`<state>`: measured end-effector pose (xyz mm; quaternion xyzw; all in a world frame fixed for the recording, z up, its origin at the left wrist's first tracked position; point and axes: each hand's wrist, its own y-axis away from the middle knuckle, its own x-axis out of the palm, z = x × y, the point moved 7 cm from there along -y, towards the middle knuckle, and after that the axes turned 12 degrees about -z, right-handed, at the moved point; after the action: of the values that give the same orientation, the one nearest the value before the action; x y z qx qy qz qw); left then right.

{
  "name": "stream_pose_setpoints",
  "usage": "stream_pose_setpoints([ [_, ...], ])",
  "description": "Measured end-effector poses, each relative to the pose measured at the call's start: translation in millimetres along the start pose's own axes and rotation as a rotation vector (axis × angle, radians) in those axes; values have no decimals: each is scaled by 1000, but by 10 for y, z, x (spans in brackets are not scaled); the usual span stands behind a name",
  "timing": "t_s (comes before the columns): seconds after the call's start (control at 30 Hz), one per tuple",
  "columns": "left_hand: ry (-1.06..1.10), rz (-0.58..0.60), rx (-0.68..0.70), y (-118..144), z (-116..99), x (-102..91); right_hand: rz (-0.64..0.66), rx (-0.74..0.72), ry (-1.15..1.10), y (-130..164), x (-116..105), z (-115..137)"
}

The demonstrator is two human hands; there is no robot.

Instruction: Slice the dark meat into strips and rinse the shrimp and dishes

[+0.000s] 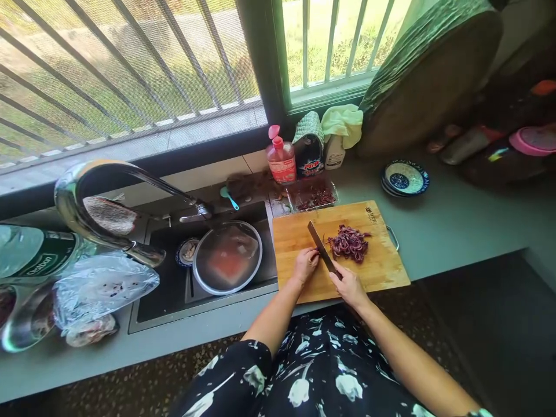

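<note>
Knife with a long dark blade being held over a rectangular pale-wood cutting board

Just below and right of the frame's centre, the knife is being gripped by the bare right hand. Just left of the blade, the bare left hand is being kept narrow, its fingers bent; whether anything is being pinched cannot be made out. Right of the blade, a loose heap of purple-red strips is being borne by the board. At the board's upper edge, dark reddish pieces are being contained by a clear rectangular plastic tray. Left of centre, a round translucent-topped vessel is being held in a dark rectangular sink.
</note>
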<state>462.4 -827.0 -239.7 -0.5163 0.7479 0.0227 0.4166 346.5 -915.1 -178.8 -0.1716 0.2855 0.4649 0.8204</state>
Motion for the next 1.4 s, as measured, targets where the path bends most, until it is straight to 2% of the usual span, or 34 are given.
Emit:
stream_pose_setpoints([
  [0.13, -4, -53, 50, -11, 10, -10, 4, 29, -14, 22, 17, -60],
  [0.3, 22, -95, 84, -17, 24, -19, 31, 71, -45, 227, -71, -168],
  [0.53, 14, -44, 46, -15, 79, 26, 102, 101, -88, 21, 15, -128],
  [0.77, 25, -16, -14, -53, 83, 16, 176, 258, -179, 186, 30, -353],
  [0.9, 4, 26, -45, -62, 103, 23, 198, 208, -156, 27, 55, -284],
  [1.0, -14, 32, -109, -55, 145, 18, 209, 180, -92, 47, 25, -277],
  [1.13, 17, 37, -158, -50, 149, 2, 120, -16, 37, 124, -28, -198],
  [1.2, 29, 55, -165, -50, 142, 6, 98, -74, 98, 81, 28, -168],
  [1.3, 32, 59, -186, -49, 161, 7, 106, -79, 168, 8, 139, -201],
  [1.4, -1, 22, -221, -35, 209, -26, 114, -104, 170, 82, 170, -261],
])
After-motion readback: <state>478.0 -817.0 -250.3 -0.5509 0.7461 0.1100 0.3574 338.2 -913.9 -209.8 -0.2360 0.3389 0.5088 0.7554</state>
